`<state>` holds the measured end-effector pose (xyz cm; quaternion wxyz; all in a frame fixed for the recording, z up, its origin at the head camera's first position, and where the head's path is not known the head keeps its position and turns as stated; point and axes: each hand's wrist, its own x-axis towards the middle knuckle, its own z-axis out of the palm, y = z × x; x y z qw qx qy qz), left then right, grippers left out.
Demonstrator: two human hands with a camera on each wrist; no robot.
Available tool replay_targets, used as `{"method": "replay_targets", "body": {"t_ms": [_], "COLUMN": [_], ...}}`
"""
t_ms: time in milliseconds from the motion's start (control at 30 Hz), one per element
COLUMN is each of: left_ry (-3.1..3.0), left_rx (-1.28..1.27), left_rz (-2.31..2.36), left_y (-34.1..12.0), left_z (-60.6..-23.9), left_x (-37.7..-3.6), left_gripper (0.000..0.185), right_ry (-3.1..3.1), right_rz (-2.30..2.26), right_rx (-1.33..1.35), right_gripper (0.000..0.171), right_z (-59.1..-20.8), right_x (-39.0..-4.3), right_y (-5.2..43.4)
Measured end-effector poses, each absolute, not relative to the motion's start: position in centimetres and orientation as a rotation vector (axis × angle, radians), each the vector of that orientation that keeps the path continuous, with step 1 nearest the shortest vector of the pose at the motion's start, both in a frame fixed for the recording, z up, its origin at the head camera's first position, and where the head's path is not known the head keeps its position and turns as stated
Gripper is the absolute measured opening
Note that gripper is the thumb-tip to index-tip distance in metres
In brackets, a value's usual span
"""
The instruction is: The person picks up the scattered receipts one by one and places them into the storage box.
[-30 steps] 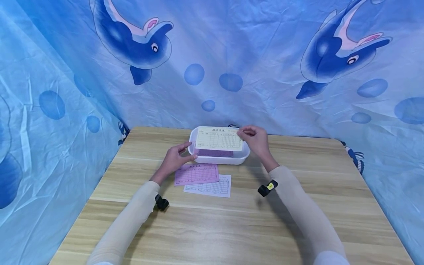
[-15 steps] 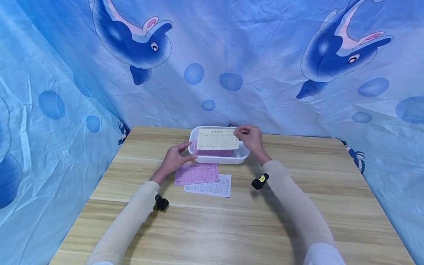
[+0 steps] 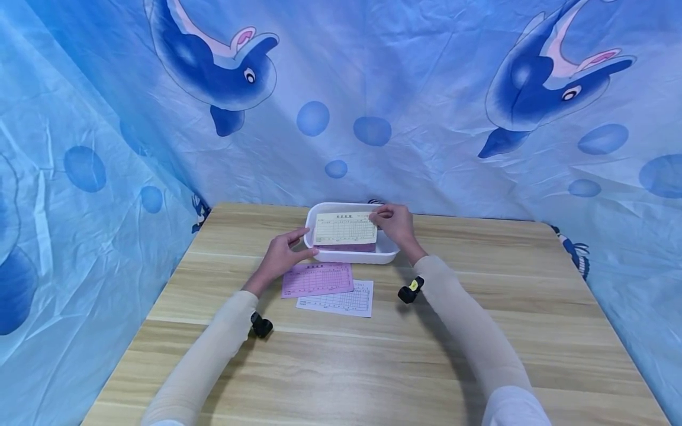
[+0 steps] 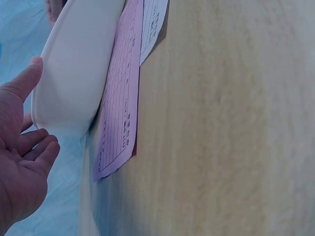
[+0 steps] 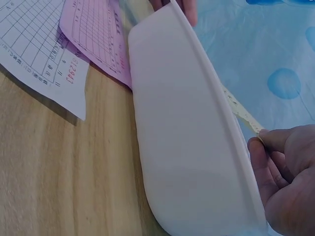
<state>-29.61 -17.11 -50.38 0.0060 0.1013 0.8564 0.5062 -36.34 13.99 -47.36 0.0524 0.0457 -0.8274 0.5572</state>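
Observation:
My right hand (image 3: 393, 226) pinches the right end of a pale yellow printed slip (image 3: 343, 229), thumb against fingertips. The slip lies tilted within a white plastic box (image 3: 357, 257), over a purple slip (image 3: 354, 247) that shows along its lower edge. Much of the yellow slip is hidden by the box wall in the right wrist view. At the box's left end is my left hand (image 3: 281, 254); its straight thumb (image 4: 30, 78) touches the rim and the other fingers lie relaxed beside the end wall.
In front of the box a pink-purple printed slip (image 3: 318, 280) overlaps a white printed slip (image 3: 348, 305) on the wooden table (image 3: 341, 367). A blue dolphin-print cloth (image 3: 341, 94) hangs directly behind the table.
My right hand has moved left and slightly down with the yellow slip, lowering it from above the box to over the purple slip inside. The left hand stays put.

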Motion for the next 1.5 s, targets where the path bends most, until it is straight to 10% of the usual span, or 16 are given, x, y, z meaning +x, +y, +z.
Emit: {"method": "replay_targets", "body": {"t_ms": [1500], "left_ry": [2.685], "left_rx": [0.289], "left_rz": [1.565], "left_y": [-16.9], "left_z": [-50.1], "left_x": [-29.5], "left_gripper": [0.076], "right_ry": [-2.442], "right_rz": [1.634], "right_rx": [0.479], "right_gripper": [0.028], "right_z": [-42.4], "right_x": [-31.4], "right_y": [15.3]}}
